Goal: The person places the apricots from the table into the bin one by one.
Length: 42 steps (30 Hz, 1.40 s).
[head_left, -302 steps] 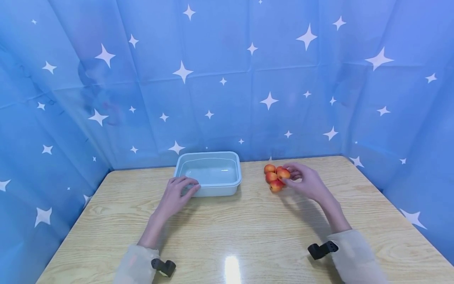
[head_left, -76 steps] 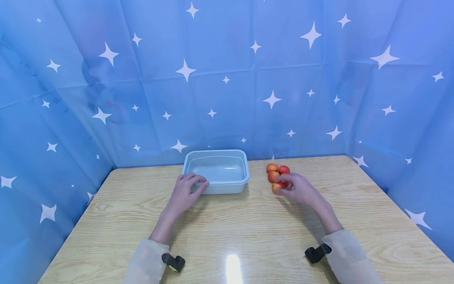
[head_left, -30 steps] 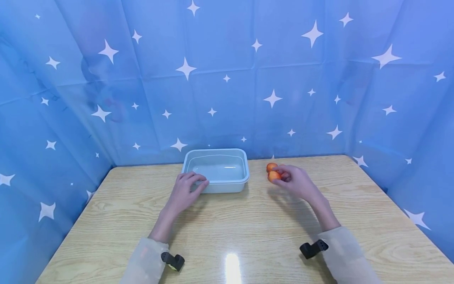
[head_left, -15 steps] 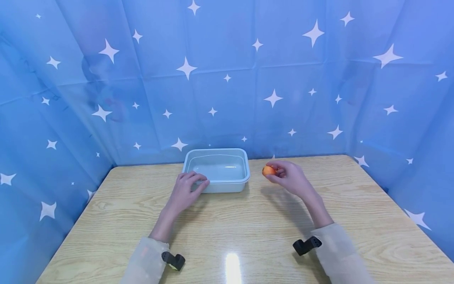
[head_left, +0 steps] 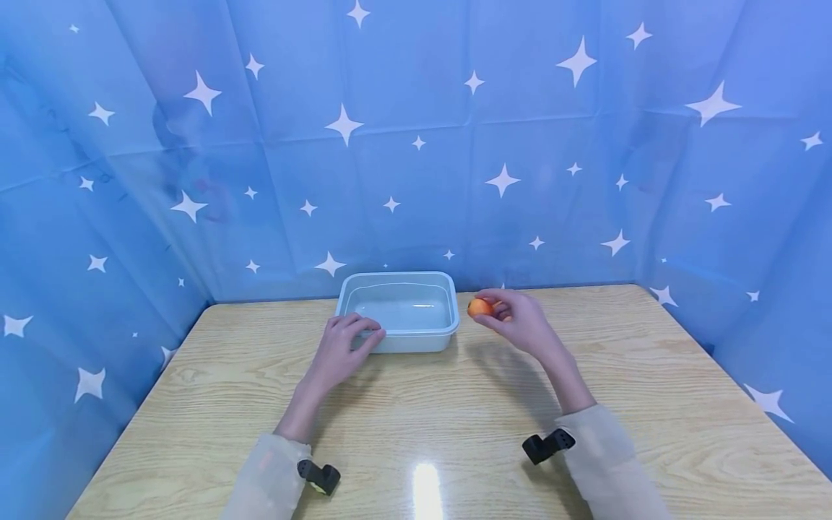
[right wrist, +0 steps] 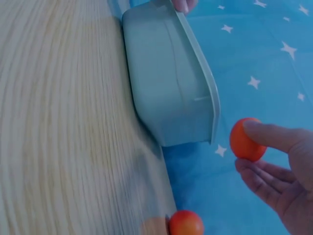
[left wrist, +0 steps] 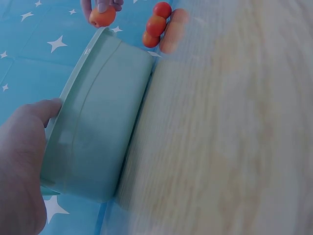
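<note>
Between thumb and fingers, my right hand pinches a small orange-red fruit, lifted above the table just right of a light blue plastic basin. The right wrist view shows this fruit near the basin's rim, outside it. With thumb and fingers at the rim, my left hand holds the near left of the basin. More fruits lie together on the table in the left wrist view; in the head view my right hand mostly hides them. No fruit shows inside the basin.
A wood-grain table bears the basin near its back edge. Behind and beside it hangs a blue curtain with white stars. A black wrist camera sits on the right sleeve, and another camera on the left.
My right hand has picked a fruit from the group, raised it and carried it left toward the basin. My left hand has stayed at the basin's rim.
</note>
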Tool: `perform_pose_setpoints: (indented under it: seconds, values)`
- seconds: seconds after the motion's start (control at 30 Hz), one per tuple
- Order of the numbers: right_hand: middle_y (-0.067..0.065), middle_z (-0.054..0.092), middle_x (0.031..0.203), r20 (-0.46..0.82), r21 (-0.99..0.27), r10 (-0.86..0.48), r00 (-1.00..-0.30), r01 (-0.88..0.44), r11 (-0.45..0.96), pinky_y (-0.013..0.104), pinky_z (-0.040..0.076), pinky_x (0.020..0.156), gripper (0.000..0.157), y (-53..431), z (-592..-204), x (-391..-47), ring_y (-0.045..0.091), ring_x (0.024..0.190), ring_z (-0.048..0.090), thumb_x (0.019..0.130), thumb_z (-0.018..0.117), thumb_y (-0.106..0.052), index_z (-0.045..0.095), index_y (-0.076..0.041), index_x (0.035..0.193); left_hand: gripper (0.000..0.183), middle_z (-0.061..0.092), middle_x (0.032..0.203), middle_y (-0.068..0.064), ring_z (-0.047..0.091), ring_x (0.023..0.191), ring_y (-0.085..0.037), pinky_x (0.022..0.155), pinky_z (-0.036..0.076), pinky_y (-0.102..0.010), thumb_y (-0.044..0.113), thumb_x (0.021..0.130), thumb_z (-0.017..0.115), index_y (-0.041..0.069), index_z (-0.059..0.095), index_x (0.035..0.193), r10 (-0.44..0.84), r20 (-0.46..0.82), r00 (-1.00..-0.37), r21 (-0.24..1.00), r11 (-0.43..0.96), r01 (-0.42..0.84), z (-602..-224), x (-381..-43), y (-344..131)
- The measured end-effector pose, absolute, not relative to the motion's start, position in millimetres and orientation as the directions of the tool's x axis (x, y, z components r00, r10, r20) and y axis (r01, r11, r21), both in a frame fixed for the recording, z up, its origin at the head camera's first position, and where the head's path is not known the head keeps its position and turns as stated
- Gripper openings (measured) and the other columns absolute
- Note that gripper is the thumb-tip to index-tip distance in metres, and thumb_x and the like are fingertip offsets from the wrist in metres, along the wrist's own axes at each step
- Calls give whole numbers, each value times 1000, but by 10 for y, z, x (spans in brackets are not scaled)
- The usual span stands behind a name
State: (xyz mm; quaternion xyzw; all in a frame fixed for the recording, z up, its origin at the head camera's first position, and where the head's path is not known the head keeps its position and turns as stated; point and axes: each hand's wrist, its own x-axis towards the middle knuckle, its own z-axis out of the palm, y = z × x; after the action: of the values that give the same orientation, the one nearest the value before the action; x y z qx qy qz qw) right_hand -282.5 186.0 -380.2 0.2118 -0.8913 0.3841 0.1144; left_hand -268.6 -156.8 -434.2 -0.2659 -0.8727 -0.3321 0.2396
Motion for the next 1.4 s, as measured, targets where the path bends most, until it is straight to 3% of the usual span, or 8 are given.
perform_pose_setpoints:
  seconds: [0.33, 0.77, 1.4]
  values:
    - [9, 70, 116, 392, -668, -287, -874, -485, 565, 39, 56, 78, 37, 1653, -3770, -2834, 22, 91, 67, 89, 80, -17, 70, -10, 124, 16, 70, 99, 0, 65, 97, -21, 99, 38, -49, 27, 97, 69, 12, 75, 100, 306, 601, -738, 441, 643, 626, -4352, -2696, -1569]
    - [8, 70, 109, 419, -684, -278, -864, -502, 529, 32, 57, 73, 37, 1421, -3796, -2885, 19, 85, 67, 87, 82, -14, 72, -9, 122, 17, 70, 98, -1, 65, 97, -22, 99, 38, -49, 27, 97, 70, 11, 75, 99, 308, 604, -734, 438, 641, 630, -4354, -2699, -1569]
    - [8, 70, 112, 400, -707, -332, -855, -518, 482, 34, 57, 76, 39, 1187, -3847, -2908, 20, 86, 68, 90, 79, -18, 70, -9, 126, 15, 70, 98, -1, 65, 96, -22, 98, 38, -47, 26, 96, 70, 11, 75, 99, 301, 604, -738, 442, 644, 625, -4364, -2706, -1572]
